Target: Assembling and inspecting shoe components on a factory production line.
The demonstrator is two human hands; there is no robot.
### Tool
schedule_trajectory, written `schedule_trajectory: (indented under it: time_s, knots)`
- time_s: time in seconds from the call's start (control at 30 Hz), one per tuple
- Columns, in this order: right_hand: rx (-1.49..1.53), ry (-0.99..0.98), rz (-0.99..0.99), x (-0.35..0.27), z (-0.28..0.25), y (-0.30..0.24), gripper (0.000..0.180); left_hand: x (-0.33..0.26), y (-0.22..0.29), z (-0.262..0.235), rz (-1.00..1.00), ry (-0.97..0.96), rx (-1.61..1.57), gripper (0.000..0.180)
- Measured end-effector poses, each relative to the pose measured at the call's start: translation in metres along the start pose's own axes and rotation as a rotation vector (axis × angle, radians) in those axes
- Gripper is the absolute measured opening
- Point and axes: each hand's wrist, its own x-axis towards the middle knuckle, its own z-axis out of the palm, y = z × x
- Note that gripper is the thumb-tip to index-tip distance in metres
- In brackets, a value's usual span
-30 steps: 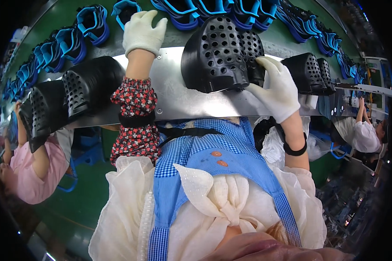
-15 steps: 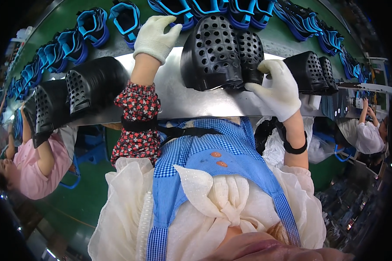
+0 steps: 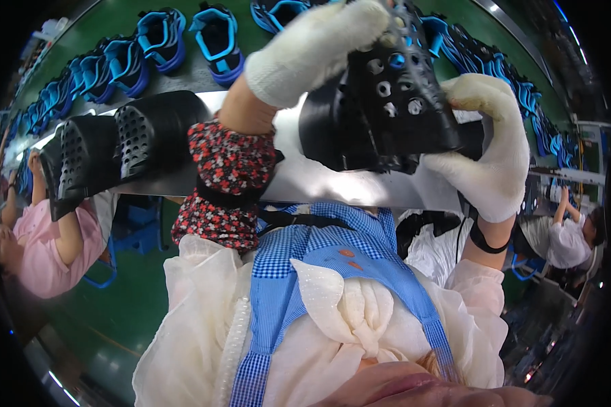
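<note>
I hold a black perforated plastic shell (image 3: 414, 115), shaped like a shoe's toe part, tilted above the metal worktop. My left hand (image 3: 319, 51), in a white knitted glove, reaches across to its upper end with the fingers closed there, partly blurred. My right hand (image 3: 492, 149), gloved too, grips its right side, thumb below and fingers above. Just left of the held shell is a second black shell (image 3: 322, 125), partly hidden behind it.
More black perforated shells (image 3: 159, 132) stand in a row on the left of the metal worktop (image 3: 360, 190). Blue-and-black shoes (image 3: 217, 41) line the green surface beyond. Co-workers sit at left, in a pink top (image 3: 61, 251), and at far right, in white (image 3: 567, 237).
The smaller right-hand shell has come up off the worktop and turned toward me. My left hand has moved right from empty air onto its upper end; my right hand has risen with it.
</note>
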Motion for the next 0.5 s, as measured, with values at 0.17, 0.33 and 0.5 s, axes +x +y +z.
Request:
schedule_trajectory:
  time_s: [0.17, 0.33, 0.5]
  knots:
    - [-0.068, -0.256, -0.114, 0.039, 0.016, 0.004, 0.056, -0.016, 0.018, 0.011, -0.180, 0.144, -0.532, 0.050]
    - [-0.168, -0.353, 0.151, 0.068, 0.041, 0.008, 0.050, -0.015, -0.012, -0.025, -0.026, 0.386, -0.426, 0.034]
    - [-0.527, -0.409, 0.045, 0.091, 0.064, 0.035, 0.047, -0.006, -0.015, -0.025, 0.116, 0.560, -0.265, 0.014]
